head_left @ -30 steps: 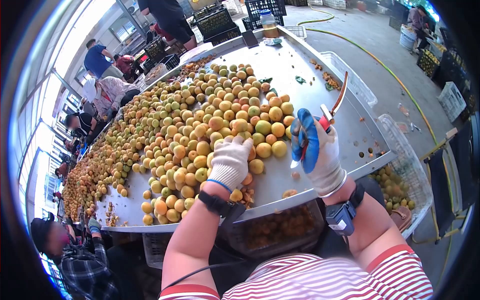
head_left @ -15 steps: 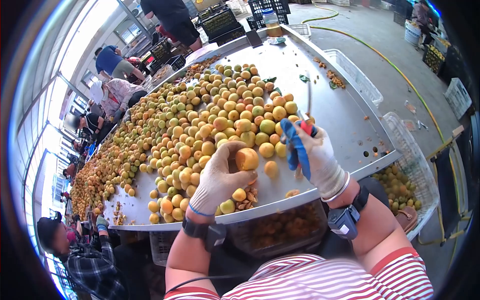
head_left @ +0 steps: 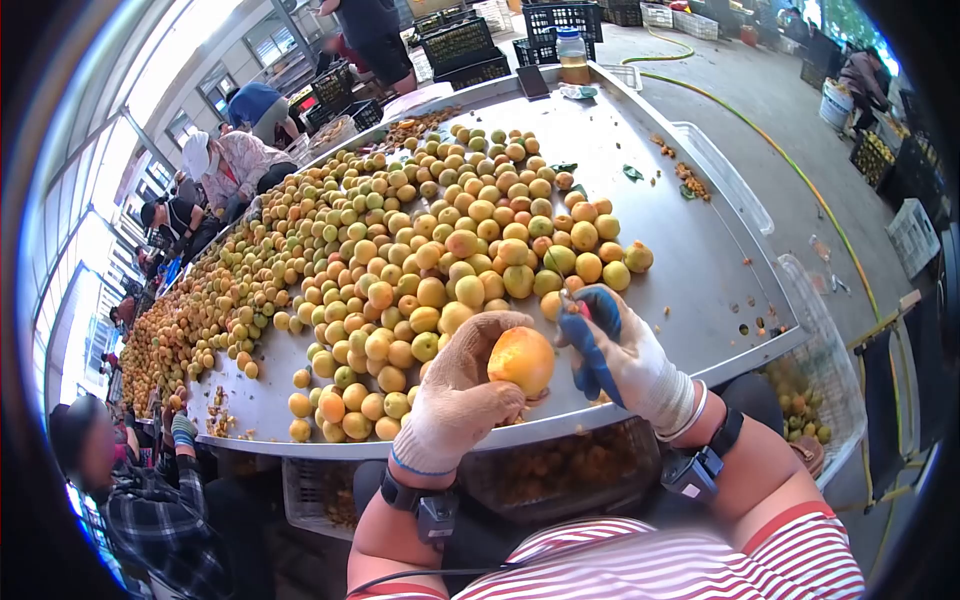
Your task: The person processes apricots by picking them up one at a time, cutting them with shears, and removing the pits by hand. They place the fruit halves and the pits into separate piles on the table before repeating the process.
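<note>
My left hand [head_left: 455,395], in a white glove stained brown at the fingers, is closed around a large yellow-orange apricot [head_left: 521,361] above the table's near edge. Just to its right, my right hand [head_left: 630,350], gloved in white with blue fingers, grips a thin-bladed knife with a red handle [head_left: 584,311]; the fingers hide most of it. The blade is hard to make out. Beyond both hands, a wide heap of yellow, orange and greenish apricots [head_left: 410,265] covers much of the metal table [head_left: 690,270].
Below the table edge stands a crate of orange pieces [head_left: 565,465]. A white crate of fruit [head_left: 845,400] is at the right. A lidded jar [head_left: 572,58] and dark phone-like slab [head_left: 532,82] lie at the far end. Co-workers [head_left: 150,500] sit along the left side.
The apricot in my left hand has turned and come slightly right and nearer. My right hand has lowered the knife from pointing upright towards the apricot. The camera view has shifted a little.
</note>
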A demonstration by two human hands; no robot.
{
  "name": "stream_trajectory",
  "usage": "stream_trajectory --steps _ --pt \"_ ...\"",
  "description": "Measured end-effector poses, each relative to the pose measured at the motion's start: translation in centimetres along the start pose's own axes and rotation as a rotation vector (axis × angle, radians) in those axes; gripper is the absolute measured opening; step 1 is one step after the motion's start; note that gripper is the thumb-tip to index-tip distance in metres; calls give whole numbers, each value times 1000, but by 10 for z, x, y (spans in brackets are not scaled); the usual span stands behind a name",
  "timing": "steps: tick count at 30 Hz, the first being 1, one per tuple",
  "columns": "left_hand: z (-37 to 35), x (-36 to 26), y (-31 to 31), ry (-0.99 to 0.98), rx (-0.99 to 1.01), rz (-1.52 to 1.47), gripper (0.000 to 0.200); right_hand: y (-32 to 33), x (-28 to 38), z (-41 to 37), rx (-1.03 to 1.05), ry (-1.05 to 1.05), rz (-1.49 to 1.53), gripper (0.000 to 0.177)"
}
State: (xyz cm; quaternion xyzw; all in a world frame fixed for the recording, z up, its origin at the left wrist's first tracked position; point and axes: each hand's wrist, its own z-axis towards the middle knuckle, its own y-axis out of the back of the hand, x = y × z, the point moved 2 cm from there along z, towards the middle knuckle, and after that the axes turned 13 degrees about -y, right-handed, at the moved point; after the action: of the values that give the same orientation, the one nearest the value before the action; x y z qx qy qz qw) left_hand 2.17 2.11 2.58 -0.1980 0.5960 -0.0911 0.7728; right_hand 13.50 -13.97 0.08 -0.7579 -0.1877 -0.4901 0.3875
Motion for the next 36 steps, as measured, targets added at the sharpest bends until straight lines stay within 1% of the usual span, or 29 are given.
stream_trajectory --steps 1,3,4,5,7,8,9,11,12,13,14,15,16,17,18,20,23,26,28,29,31,32,34,36 --pt "0 -2 1 -4 -2 -3 71 -1 0 -1 2 -1 -5 18" --pt "-1 -5 -1 93 -42 -255 69 -4 0 -2 -4 -30 -67 19" --pt "-3 1 11 85 -23 -280 74 -5 2 -5 8 -35 -77 19" --pt "-3 2 15 82 -26 -282 74 -4 1 -4 11 -36 -81 19" --pt "-4 3 19 70 12 -274 80 -2 -2 -4 34 27 -224 19" --pt "-4 2 16 69 11 -276 80 0 -4 -4 26 90 -302 19" --pt "-5 -2 10 45 -22 -236 77 1 -3 -4 26 88 -303 19" --pt "-7 -8 3 22 -57 -196 74 -1 2 -7 -1 223 -534 17" --pt "-9 -12 2 18 -81 -74 72 1 0 -6 -2 222 -534 17" --pt "-10 -14 1 14 -105 49 70 2 -1 -5 -6 324 -628 17" --pt "-11 -16 -1 15 -104 49 70 2 -2 -6 -10 426 -722 17" --pt "-11 -18 -2 6 -150 33 68 3 -1 -7 -12 426 -722 17" --pt "-11 -18 -3 -3 -195 18 67 3 1 -9 -36 541 -833 16" --pt "-11 -19 -2 -4 -195 19 67 2 3 -11 -60 659 -943 17" --pt "-12 -20 -2 -19 -195 42 66 2 4 -12 -59 660 -942 17" --pt "-12 -22 -1 -36 -197 70 65 0 7 -14 -51 703 -958 26" --pt "-12 -21 0 -46 -169 86 63 -3 12 -17 -26 765 -993 28" --pt "-11 -21 -1 -74 -120 110 62 -2 10 -16 31 737 -1039 30" --pt "-13 -25 -4 -68 -134 330 65 -1 8 -15 24 767 -1075 31" --pt "-13 -26 -5 -67 -134 330 65 0 7 -15 16 796 -1114 32" --pt "-14 -26 -5 -60 -138 370 67 0 9 -16 19 791 -1140 32" --pt "-15 -27 -3 -60 -137 370 67 0 10 -16 22 786 -1166 33" --pt "-15 -26 1 -37 -96 204 66 -1 12 -16 28 792 -1184 33" --pt "-15 -26 -2 -15 -101 145 66 0 11 -16 34 797 -1204 33"
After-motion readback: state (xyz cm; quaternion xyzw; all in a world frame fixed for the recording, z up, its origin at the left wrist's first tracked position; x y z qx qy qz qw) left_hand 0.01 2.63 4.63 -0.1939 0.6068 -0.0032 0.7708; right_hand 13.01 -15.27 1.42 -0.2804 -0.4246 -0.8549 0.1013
